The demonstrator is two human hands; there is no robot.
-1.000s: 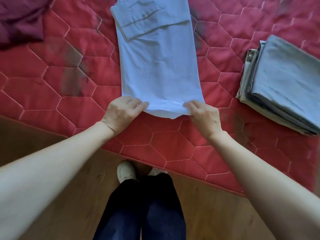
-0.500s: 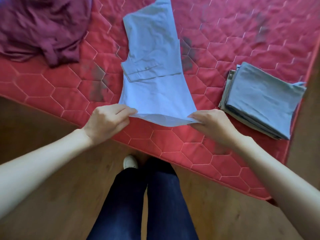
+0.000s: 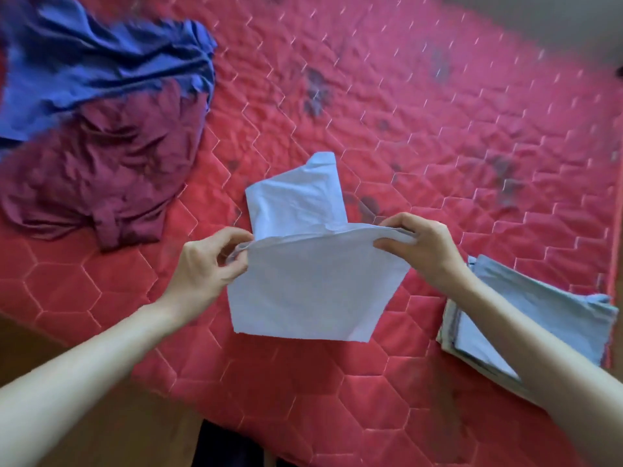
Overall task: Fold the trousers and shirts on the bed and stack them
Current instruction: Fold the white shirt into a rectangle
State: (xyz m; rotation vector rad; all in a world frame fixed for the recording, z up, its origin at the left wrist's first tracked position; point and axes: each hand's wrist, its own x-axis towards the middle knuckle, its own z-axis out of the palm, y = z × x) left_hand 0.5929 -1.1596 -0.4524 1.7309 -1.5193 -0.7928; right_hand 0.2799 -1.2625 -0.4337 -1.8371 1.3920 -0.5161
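A light blue shirt (image 3: 310, 284) lies narrow and lengthwise on the red quilted bed (image 3: 421, 136). Its near end is lifted and doubled over towards the far end. My left hand (image 3: 209, 261) pinches the left corner of the raised edge. My right hand (image 3: 418, 244) pinches the right corner at the same height. The shirt's far part (image 3: 296, 193) still rests flat on the quilt. A stack of folded grey-blue clothes (image 3: 539, 318) sits at the bed's right edge, just right of my right forearm.
A crumpled maroon garment (image 3: 111, 170) lies at the left of the bed, and a crumpled blue garment (image 3: 87, 69) lies behind it. The wooden floor (image 3: 101, 433) and my dark trouser legs show below the bed's near edge.
Both hands have lifted the shirt's near hem off the quilt and carried it away from me, doubling the shirt over. The view has shifted up the bed.
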